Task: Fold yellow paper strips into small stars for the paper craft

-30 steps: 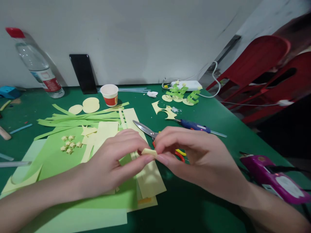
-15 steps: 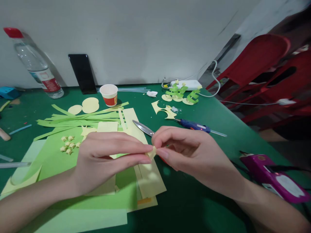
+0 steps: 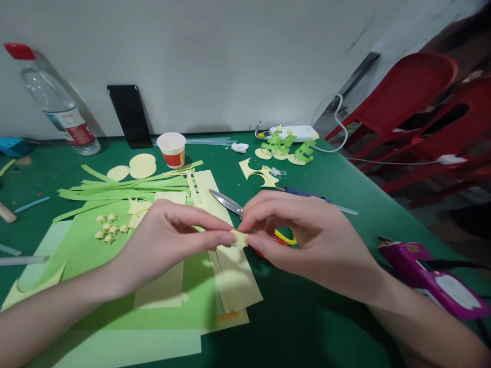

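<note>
Tabletop (image 3: 303, 322): green. Its back edge runs along the wall (image 3: 230, 61) across the upper part of the frame; its right edge slants from upper right of centre down towards the right border. Open green surface shows at lower centre, right of the paper sheets, and in a band between the right hand (image 3: 310, 235) and the slanting edge.

Workpiece: a small pale yellow paper piece (image 3: 239, 238) at the centre of the frame, raised over the table. The left hand (image 3: 169, 235) pinches its left end between thumb and forefinger; the right hand pinches its right end likewise.

Obstructions: scissors (image 3: 226, 202) lie behind and partly beneath the right hand, blades towards upper left. A blue glue gun (image 3: 307, 192), partly hidden, lies just beyond that hand. A purple device (image 3: 433, 276) with a black cord occupies the right, near the edge.

Left of centre: small folded stars (image 3: 111, 227) on a green sheet (image 3: 199, 306), with green strips (image 3: 111, 186) above them. A paper cup (image 3: 172, 151) stands upright at upper centre-left; a bottle (image 3: 61, 102) stands at upper left.
</note>
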Demonstrator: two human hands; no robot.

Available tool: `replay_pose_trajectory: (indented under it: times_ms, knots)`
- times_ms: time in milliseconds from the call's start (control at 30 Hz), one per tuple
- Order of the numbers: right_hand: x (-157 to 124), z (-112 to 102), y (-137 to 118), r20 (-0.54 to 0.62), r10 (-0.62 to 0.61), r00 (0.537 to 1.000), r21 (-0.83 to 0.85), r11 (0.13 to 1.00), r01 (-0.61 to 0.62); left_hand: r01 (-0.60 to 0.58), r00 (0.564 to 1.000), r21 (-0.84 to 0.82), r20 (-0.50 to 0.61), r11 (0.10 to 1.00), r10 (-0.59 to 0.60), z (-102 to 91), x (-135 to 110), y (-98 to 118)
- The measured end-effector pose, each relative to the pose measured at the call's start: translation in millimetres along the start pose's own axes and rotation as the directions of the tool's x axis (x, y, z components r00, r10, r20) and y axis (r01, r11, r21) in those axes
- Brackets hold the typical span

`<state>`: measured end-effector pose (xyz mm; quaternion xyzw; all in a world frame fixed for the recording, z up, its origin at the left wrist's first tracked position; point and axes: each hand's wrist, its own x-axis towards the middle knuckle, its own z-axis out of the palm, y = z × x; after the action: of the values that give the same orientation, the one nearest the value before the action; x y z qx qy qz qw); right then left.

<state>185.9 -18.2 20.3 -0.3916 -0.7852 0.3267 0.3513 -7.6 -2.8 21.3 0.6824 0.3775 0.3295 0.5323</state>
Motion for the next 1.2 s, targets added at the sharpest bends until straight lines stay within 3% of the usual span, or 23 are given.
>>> replay_pose_trajectory:
  times_ms: [133,333,467,700,1000,1200]
  knots:
    - [-0.5,-0.6,-0.1,-0.078,-0.337,0.938,-0.238,0.92,0.311,0.032,0.999,-0.161,-0.004,0.986,-0.033,0.0,-1.5,-1.5]
    - [-3.4,2.6,0.0,-0.036,-0.562,0.826,-0.558,0.697,0.45,0.1,0.994,-0.27,0.058,0.958,-0.088,1.8,-4.8,-5.8]
    - [-6.0,2.7,0.3,-0.041,-0.592,0.805,-0.62,0.646,0.445,0.115,0.992,-0.326,0.081,0.938,-0.094,4.1,-4.2,-7.0]
    - [-6.5,1.1,1.0,-0.052,-0.594,0.803,-0.629,0.644,0.436,0.119,0.99,-0.394,0.112,0.912,-0.08,5.3,-3.7,-7.7]
    - [-4.5,7.4,2.3,-0.058,-0.617,0.785,-0.669,0.608,0.429,0.089,0.996,-0.355,0.054,0.931,-0.074,6.8,-5.6,-9.5]
    - [-3.2,5.9,5.5,-0.018,-0.564,0.826,-0.555,0.693,0.461,0.131,0.991,-0.356,0.028,0.925,-0.13,8.0,-5.1,-10.7]
